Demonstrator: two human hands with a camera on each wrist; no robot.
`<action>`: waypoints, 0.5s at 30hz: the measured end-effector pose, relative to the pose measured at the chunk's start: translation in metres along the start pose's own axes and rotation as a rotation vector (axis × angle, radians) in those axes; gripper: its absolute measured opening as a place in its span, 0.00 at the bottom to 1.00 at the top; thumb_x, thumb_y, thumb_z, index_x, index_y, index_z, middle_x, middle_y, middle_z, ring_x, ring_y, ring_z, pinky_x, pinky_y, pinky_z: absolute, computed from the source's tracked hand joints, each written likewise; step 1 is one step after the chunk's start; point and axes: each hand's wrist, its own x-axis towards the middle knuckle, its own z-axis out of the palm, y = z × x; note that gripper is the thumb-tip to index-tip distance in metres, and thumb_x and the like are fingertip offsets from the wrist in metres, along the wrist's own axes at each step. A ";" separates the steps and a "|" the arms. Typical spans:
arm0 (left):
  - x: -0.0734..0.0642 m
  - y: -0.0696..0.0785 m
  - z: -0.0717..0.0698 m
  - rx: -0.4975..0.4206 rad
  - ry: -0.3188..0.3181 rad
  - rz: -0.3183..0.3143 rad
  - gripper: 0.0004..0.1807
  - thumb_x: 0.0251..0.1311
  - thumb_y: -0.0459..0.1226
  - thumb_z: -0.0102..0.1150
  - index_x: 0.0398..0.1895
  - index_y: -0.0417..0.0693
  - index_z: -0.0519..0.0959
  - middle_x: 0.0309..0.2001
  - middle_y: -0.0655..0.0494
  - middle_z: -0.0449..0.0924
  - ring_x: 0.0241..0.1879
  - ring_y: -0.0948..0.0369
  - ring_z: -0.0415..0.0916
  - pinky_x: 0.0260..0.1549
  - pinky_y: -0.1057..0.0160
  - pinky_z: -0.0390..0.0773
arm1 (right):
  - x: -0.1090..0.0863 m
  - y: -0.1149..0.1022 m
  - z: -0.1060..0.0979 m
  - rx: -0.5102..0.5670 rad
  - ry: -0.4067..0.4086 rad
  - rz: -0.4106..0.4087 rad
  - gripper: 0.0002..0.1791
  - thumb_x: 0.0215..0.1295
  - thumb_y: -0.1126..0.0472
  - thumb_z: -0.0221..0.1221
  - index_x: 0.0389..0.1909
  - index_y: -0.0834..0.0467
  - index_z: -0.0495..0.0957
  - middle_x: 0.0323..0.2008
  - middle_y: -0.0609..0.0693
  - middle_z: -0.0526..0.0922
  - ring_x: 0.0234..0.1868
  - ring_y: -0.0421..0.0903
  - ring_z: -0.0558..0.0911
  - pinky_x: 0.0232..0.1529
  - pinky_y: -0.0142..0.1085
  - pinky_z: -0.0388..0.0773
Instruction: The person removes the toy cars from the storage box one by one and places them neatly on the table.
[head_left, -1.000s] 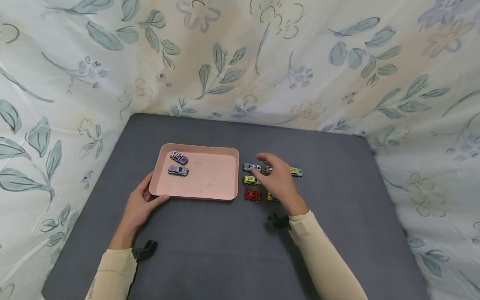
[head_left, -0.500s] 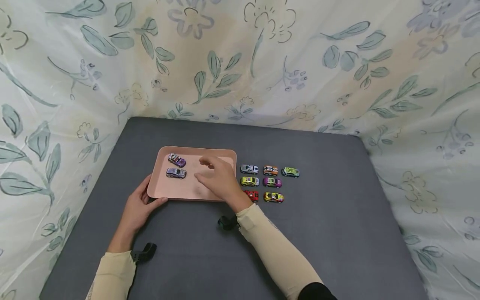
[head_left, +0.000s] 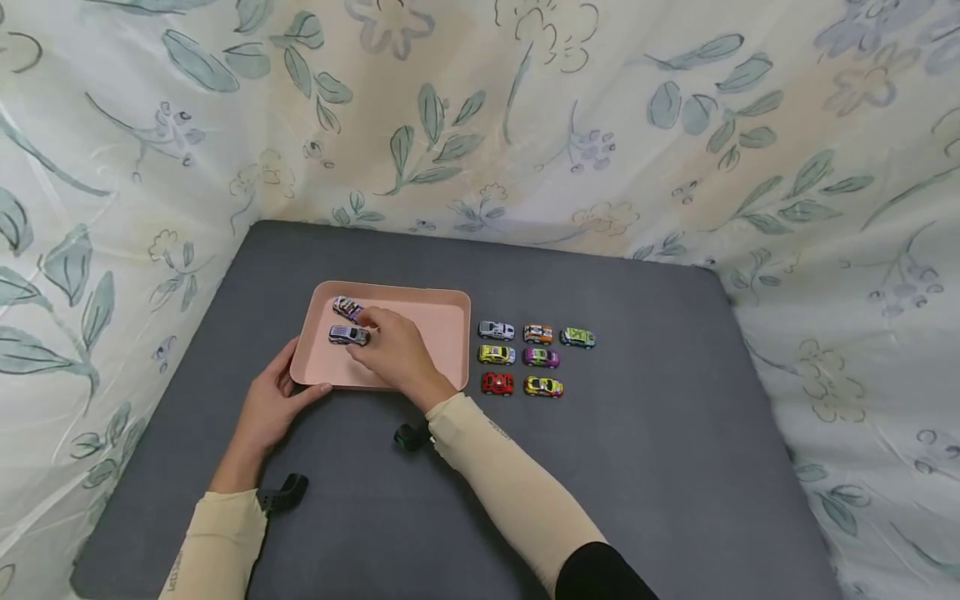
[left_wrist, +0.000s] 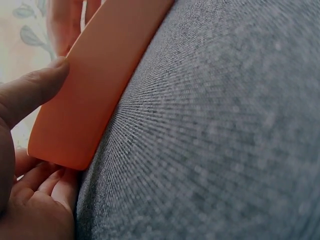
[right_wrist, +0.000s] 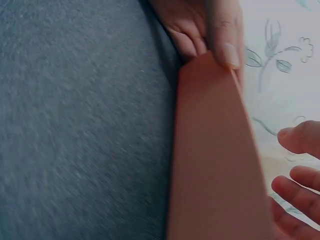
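Observation:
The left hand [head_left: 268, 408] holds a pink tray [head_left: 390, 287] at its near left corner. In the left wrist view its thumb [left_wrist: 42, 82] presses the tray's wall, and the other fingers lie at the corner. Over the tray's left part hovers the right hand [head_left: 397, 346], thumb and fingers apart at the right end of a silver toy car [head_left: 347, 335]. A purple and white toy car [head_left: 346, 307] sits just behind it, partly hidden by that hand. The right wrist view shows the right fingertips [right_wrist: 281, 184] spread above the tray's rim, with nothing between them.
Right of the tray stand several toy cars in loose rows, among them a white one [head_left: 497, 331], a red one [head_left: 497, 383], a purple one [head_left: 541, 357] and a green one [head_left: 577, 337]. A floral curtain [head_left: 525, 125] surrounds the dark grey table [head_left: 637, 467].
From over the toy cars at the right, the right hand has moved left across the tray to the silver car. The left hand stays at the tray's corner.

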 end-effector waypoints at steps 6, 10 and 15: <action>-0.001 -0.001 -0.001 0.007 -0.009 -0.003 0.55 0.66 0.29 0.76 0.88 0.35 0.49 0.84 0.32 0.52 0.82 0.39 0.54 0.70 0.80 0.60 | 0.006 0.003 0.015 -0.083 -0.019 0.009 0.25 0.67 0.53 0.77 0.62 0.53 0.85 0.53 0.44 0.87 0.47 0.35 0.81 0.52 0.26 0.78; -0.002 -0.001 -0.001 0.017 -0.006 -0.006 0.55 0.66 0.30 0.76 0.88 0.35 0.49 0.84 0.31 0.52 0.82 0.39 0.54 0.69 0.81 0.59 | 0.008 0.004 0.018 -0.114 -0.017 -0.004 0.24 0.67 0.54 0.77 0.61 0.53 0.86 0.54 0.44 0.89 0.48 0.36 0.81 0.53 0.27 0.79; 0.001 0.001 -0.001 0.011 -0.001 0.003 0.56 0.66 0.30 0.76 0.88 0.36 0.49 0.84 0.32 0.52 0.82 0.39 0.53 0.70 0.80 0.59 | 0.011 0.002 0.019 -0.152 -0.010 -0.006 0.22 0.66 0.58 0.77 0.60 0.53 0.86 0.54 0.45 0.89 0.50 0.39 0.82 0.54 0.29 0.79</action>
